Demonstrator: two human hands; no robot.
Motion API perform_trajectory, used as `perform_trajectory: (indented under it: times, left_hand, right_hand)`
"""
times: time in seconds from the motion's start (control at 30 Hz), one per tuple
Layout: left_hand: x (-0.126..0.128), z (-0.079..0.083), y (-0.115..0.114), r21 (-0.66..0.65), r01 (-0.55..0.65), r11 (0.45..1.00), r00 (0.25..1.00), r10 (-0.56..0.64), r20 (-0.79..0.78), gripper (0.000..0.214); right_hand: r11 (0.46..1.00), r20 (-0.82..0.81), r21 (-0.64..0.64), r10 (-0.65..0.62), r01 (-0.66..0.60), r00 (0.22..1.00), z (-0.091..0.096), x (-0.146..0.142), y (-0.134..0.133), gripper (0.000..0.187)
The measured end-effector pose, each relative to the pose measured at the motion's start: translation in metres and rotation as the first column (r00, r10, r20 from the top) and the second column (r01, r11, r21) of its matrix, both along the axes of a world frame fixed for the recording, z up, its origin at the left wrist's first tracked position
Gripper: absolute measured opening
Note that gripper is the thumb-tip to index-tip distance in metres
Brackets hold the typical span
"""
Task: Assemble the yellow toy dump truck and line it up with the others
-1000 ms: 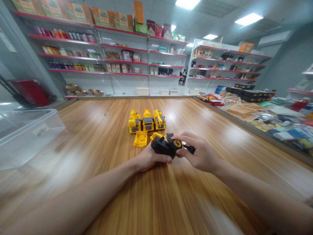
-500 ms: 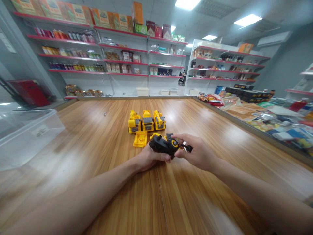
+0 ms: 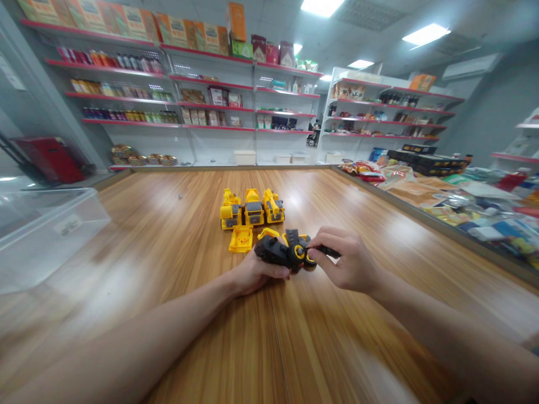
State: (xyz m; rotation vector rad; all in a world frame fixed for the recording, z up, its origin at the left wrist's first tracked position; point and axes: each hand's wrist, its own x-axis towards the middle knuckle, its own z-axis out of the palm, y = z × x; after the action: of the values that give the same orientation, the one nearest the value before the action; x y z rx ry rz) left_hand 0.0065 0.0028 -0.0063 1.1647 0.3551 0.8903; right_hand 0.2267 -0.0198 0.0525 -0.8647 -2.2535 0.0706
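Note:
My left hand (image 3: 252, 275) is closed around a black and yellow toy truck (image 3: 274, 251), which is tipped so its dark underside and yellow-hubbed wheels show. In my right hand (image 3: 351, 261), fingers pinch a small black-handled screwdriver (image 3: 330, 252). Its front end is at the truck's wheels; the tip is too small to make out. Just left of the truck lies a loose yellow plastic truck part (image 3: 241, 240) on the table. Behind it stand three yellow toy construction vehicles (image 3: 253, 213) in a row.
The wooden table (image 3: 189, 336) bears a clear plastic bin (image 3: 50, 235) at left and a tiny shiny piece (image 3: 179, 196) farther back. Packaged goods (image 3: 433, 193) lie beyond the right edge strip. Stocked shelves (image 3: 210, 106) rise behind the table.
My right fingers have closed from a looser spread onto the screwdriver's handle and shifted slightly right. The truck has turned a little, so more of its wheels show.

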Motion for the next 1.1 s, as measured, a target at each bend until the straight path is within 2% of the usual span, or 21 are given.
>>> perform_trajectory:
  times: [0.1, 0.17, 0.27, 0.37, 0.47, 0.57, 0.67, 0.77, 0.97, 1.1]
  left_hand:
    - [-0.0007, -0.0006, 0.0005, 0.040, -0.035, 0.999, 0.998, 0.037, -0.042, 0.030]
    - [-0.0016, 0.0005, 0.0010, 0.149, -0.097, 0.984, 0.990, 0.111, -0.089, 0.032]
    - [-0.0032, 0.0037, 0.0015, 0.384, -0.181, 0.905, 0.956, 0.253, -0.146, 0.032]
    - [-0.0042, 0.0057, 0.0012, 0.550, -0.195, 0.812, 0.926, 0.337, -0.169, 0.029]
    - [-0.0043, 0.0053, 0.0004, 0.636, -0.196, 0.746, 0.904, 0.389, -0.177, 0.026]
    - [-0.0036, 0.0044, -0.0002, 0.673, -0.211, 0.709, 0.885, 0.431, -0.177, 0.026]
    - [-0.0025, 0.0043, -0.0003, 0.676, -0.218, 0.704, 0.878, 0.444, -0.180, 0.025]
    - [-0.0015, 0.0051, -0.0003, 0.652, -0.212, 0.728, 0.890, 0.420, -0.180, 0.025]
    - [-0.0013, 0.0063, -0.0011, 0.614, -0.208, 0.761, 0.896, 0.401, -0.193, 0.025]
    - [-0.0012, 0.0073, -0.0015, 0.608, -0.213, 0.765, 0.895, 0.402, -0.191, 0.025]
  right_hand:
    - [0.999, 0.028, 0.031, 0.010, -0.011, 1.000, -0.0003, -0.0002, -0.0003, 0.006]
    - [0.999, 0.061, 0.048, 0.010, -0.013, 0.998, -0.0002, 0.0002, -0.0011, 0.007]
    - [0.999, 0.117, 0.053, 0.005, -0.011, 0.993, -0.0001, 0.0013, -0.0025, 0.009]
    - [0.999, 0.147, 0.041, 0.004, -0.010, 0.989, -0.0003, 0.0016, -0.0027, 0.010]
    - [1.000, 0.155, 0.023, -0.004, 0.000, 0.988, -0.0013, 0.0003, -0.0018, 0.012]
    - [1.000, 0.170, -0.009, -0.011, 0.013, 0.985, -0.0025, -0.0019, -0.0007, 0.017]
    - [0.998, 0.188, -0.049, -0.019, 0.029, 0.982, -0.0032, -0.0037, -0.0002, 0.016]
    - [0.997, 0.157, -0.057, -0.033, 0.042, 0.987, -0.0036, -0.0047, -0.0004, 0.005]
    - [0.997, 0.135, -0.060, -0.033, 0.041, 0.990, -0.0045, -0.0043, -0.0009, 0.003]
    - [0.996, 0.166, -0.084, -0.029, 0.043, 0.986, -0.0060, -0.0047, -0.0005, 0.011]
